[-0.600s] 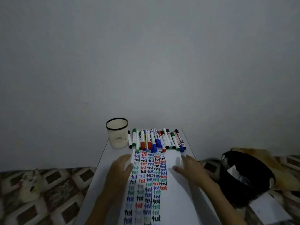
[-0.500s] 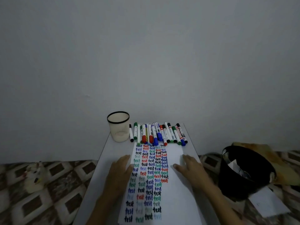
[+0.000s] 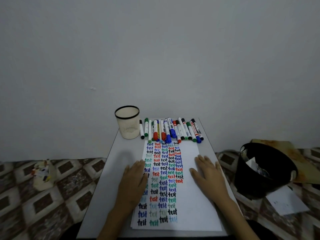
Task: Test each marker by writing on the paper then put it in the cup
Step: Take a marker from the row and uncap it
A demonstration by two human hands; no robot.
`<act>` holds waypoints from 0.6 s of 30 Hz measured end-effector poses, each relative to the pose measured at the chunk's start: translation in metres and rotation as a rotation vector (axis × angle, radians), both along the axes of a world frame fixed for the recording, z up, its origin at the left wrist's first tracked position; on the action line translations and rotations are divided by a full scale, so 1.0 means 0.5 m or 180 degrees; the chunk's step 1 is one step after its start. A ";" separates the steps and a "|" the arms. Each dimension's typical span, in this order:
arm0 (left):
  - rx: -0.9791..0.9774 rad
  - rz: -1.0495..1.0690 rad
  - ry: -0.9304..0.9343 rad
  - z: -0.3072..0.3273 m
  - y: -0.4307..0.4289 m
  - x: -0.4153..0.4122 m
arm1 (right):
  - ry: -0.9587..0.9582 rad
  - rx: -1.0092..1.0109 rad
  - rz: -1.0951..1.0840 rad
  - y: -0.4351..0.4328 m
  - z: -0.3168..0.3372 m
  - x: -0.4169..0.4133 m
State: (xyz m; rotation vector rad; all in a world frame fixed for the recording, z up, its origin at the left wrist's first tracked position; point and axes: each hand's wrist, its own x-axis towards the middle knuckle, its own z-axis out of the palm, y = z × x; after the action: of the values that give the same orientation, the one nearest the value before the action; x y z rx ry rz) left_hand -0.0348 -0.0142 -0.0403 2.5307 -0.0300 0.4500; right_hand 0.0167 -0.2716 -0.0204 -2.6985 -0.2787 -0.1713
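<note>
A white sheet of paper [image 3: 188, 196] lies lengthwise on a small grey table [image 3: 114, 163], covered in columns of the word "test" in blue, red, green and black. Several capped markers [image 3: 170, 130] lie side by side along the paper's far edge. A cream cup with a black rim [image 3: 127, 122] stands at the table's far left corner, beside the markers; nothing shows above its rim. My left hand [image 3: 134, 181] rests flat on the paper's left edge. My right hand [image 3: 208, 174] lies flat on the paper's blank right side. Neither hand holds anything.
A black bin [image 3: 265, 170] with scraps inside stands on the floor to the right, with a white sheet [image 3: 287, 201] lying beside it. A pale crumpled bag [image 3: 43, 174] sits on the patterned floor to the left. A plain wall rises behind the table.
The view has tilted down and drawn nearer, so the table sits higher and larger in frame. Both hands stay flat on the paper in about the same places.
</note>
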 end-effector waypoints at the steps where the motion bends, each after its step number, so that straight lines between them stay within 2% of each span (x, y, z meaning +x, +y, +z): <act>1: 0.0022 -0.0004 0.0021 -0.003 0.000 -0.003 | -0.0008 0.0031 0.0005 0.000 0.000 0.000; 6: 0.0130 0.0034 0.0037 -0.008 -0.002 -0.022 | -0.0112 0.0307 0.0037 -0.006 -0.009 -0.016; 18: 0.0037 0.0075 -0.0061 -0.002 -0.007 -0.037 | -0.0213 0.0363 0.0031 -0.007 -0.010 -0.029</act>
State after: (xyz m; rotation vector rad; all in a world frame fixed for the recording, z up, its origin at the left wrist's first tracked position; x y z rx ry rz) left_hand -0.0535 -0.0175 -0.0415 2.5405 -0.0101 0.4847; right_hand 0.0022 -0.2753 -0.0253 -2.5815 -0.2931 -0.2670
